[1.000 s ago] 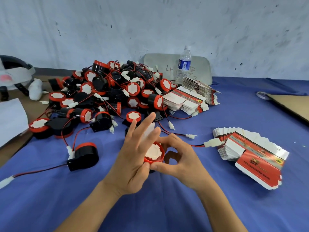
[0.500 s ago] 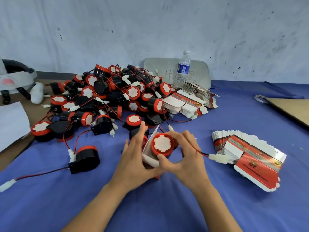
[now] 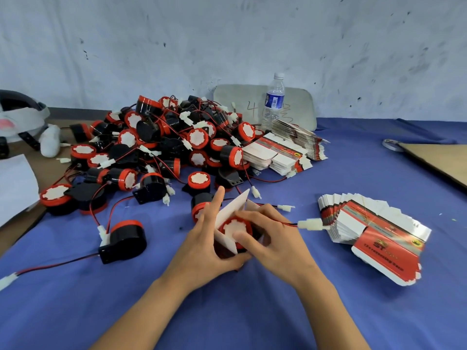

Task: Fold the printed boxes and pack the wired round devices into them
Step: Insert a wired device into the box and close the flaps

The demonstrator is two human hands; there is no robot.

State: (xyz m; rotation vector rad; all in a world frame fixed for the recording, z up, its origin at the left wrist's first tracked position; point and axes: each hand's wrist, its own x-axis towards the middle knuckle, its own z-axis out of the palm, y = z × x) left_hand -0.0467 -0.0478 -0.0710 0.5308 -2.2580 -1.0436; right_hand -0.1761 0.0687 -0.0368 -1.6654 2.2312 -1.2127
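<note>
Both hands grip: left hand [image 3: 202, 246] the white-flapped box [image 3: 228, 214], right hand [image 3: 275, 243] its red-rimmed, white-faced device [image 3: 233, 229].

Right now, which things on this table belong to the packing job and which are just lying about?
Job: open box, round device in it, device pile, flat box stacks.
Lying about: water bottle, headset, white paper, cardboard sheet.

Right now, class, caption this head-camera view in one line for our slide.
Left hand holds an open printed cardboard box while the right hand presses a red-and-black round wired device inside.
</note>
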